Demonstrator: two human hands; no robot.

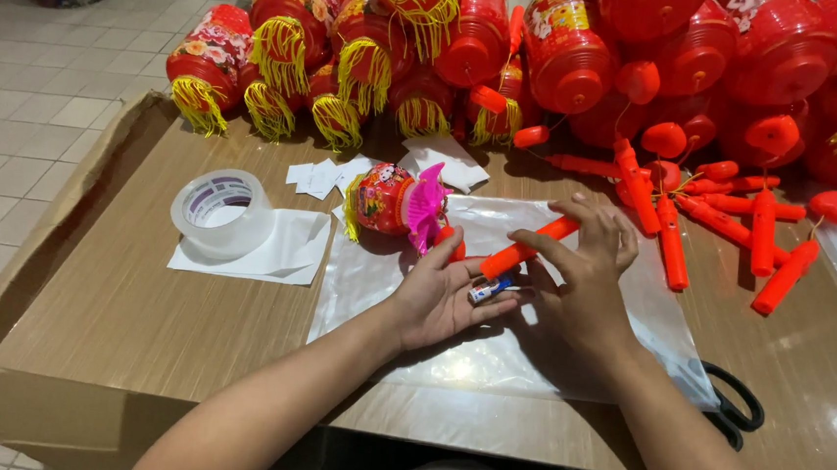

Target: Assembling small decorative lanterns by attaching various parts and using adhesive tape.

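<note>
Holding an orange stick [527, 249], the right hand [587, 281] has its fingers closed round its middle, above a clear plastic sheet [629, 309] on the counter [138, 314]. Just left, the left hand [444, 296] lies palm up, fingers loosely cupping a small battery [486, 290]. Beyond the fingers lies a small lantern [393, 202]; far left, a tape roll [222, 211].

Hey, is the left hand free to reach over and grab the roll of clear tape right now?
Probably not at once. The left hand cradles a small battery in its palm. The path to the tape roll looks open across the cardboard, with nothing between.
</note>
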